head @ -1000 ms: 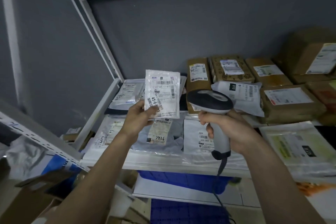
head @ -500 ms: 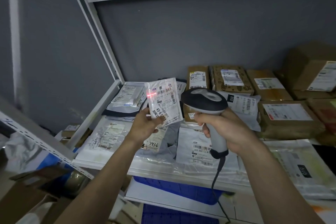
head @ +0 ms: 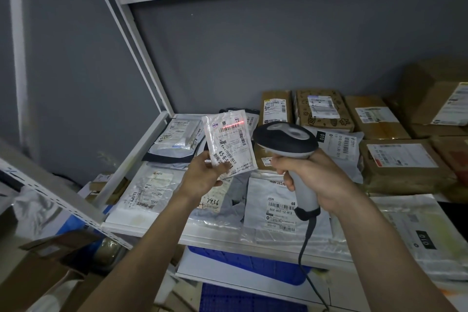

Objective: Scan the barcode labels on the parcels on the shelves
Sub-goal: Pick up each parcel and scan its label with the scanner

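Observation:
My left hand (head: pixel 202 176) pinches a small white labelled parcel (head: pixel 229 143) by its lower edge and holds it up, tilted, above the shelf. A red scan line crosses the top of its label, just above the barcode. My right hand (head: pixel 311 175) grips the handle of a grey-and-black barcode scanner (head: pixel 286 140), whose head points left at the parcel from close by. The scanner's cable hangs down past the shelf edge. Several white and clear mailer bags (head: pixel 276 206) lie on the shelf below both hands.
Brown cardboard parcels (head: pixel 397 164) with white labels are stacked along the back and right of the white metal shelf (head: pixel 220 235). A shelf upright (head: pixel 141 58) rises at the left. Blue crates (head: pixel 253 265) sit on the level below, and cardboard lies at lower left.
The parcel has tilted and come lower toward the scanner. The red scan line appeared at the label's left edge, then moved to its upper right. The camera view has tilted up.

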